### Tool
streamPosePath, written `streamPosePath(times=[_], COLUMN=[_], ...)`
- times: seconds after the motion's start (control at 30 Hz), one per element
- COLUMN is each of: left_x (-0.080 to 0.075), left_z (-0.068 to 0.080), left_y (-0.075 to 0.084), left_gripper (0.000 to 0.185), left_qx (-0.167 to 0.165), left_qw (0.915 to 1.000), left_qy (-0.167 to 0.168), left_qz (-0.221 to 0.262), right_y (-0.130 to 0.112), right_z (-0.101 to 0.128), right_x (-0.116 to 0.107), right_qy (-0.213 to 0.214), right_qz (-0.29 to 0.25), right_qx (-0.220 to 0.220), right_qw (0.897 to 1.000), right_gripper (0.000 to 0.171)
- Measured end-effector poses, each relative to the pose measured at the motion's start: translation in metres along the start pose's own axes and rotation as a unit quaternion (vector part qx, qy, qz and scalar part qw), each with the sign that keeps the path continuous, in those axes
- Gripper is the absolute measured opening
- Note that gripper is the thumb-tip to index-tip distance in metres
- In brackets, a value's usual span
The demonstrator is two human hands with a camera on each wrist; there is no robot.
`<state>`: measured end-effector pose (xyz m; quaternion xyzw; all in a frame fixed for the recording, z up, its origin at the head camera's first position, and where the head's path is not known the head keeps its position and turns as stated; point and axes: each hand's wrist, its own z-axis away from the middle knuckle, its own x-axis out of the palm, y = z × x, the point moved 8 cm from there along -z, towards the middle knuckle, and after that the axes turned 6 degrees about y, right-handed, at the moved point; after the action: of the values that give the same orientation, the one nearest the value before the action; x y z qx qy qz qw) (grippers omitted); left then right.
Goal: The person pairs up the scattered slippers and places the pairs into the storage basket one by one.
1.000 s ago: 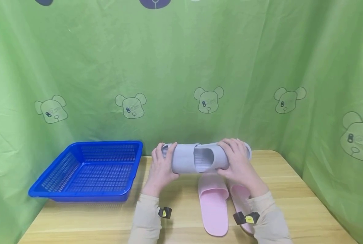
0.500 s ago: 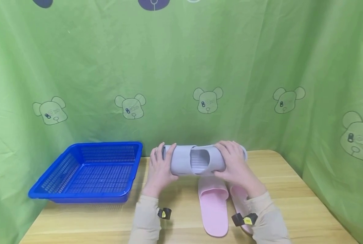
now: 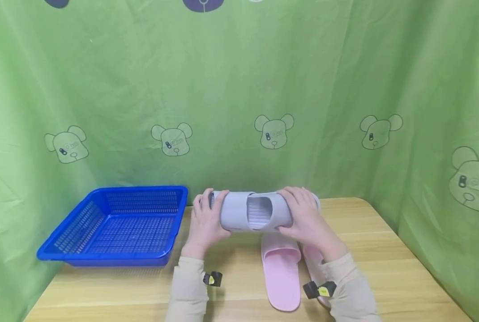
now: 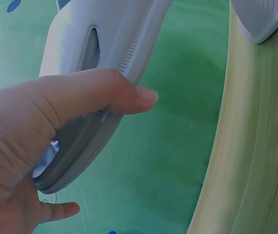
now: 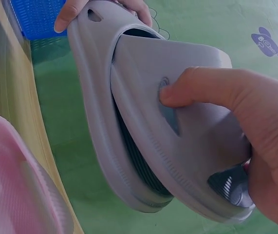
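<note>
Two grey slippers [image 3: 259,211] are pressed together and held sideways just above the wooden table [image 3: 114,290]. My left hand [image 3: 207,218] grips their left end, thumb across the upper [image 4: 104,44]. My right hand [image 3: 307,219] grips the right end, thumb on the strap [image 5: 177,122]. A pink slipper [image 3: 281,268] lies flat on the table under them. A second pink slipper [image 3: 313,259] beside it is partly hidden by my right forearm.
A blue mesh basket [image 3: 102,256] with nothing in it stands at the table's left, close to my left hand. A green curtain [image 3: 263,89] with bear prints closes off the back and both sides. Bare wood shows right of the pink slippers.
Both hands have carried the grey slippers a little to the left, toward the basket. The pink slippers have not moved.
</note>
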<state>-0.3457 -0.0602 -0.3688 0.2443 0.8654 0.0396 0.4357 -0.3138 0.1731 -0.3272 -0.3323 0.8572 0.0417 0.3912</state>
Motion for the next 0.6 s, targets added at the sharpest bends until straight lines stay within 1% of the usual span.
streamPosePath(times=[0.03, 0.4, 0.6], left_x=[0.0000, -0.0050, -0.0057], left_z=[0.0000, -0.0004, 0.0006], left_y=[-0.0008, -0.0027, -0.0003], left_gripper=[0.117, 0.115, 0.112], left_qx=[-0.004, -0.006, 0.000], left_qw=[1.0000, 1.0000, 0.9999], left_qy=[-0.004, -0.004, 0.000], left_qz=[0.001, 0.006, 0.013], right_y=[0.0001, -0.0009, -0.0039], right_z=[-0.0001, -0.0007, -0.0014], right_x=[0.0004, 0.0022, -0.0010], right_qy=[-0.001, -0.011, 0.001], right_qz=[0.001, -0.008, -0.009], right_qx=[0.001, 0.004, -0.009], right_qw=[1.000, 1.000, 1.000], right_gripper=[0.091, 0.093, 0.089])
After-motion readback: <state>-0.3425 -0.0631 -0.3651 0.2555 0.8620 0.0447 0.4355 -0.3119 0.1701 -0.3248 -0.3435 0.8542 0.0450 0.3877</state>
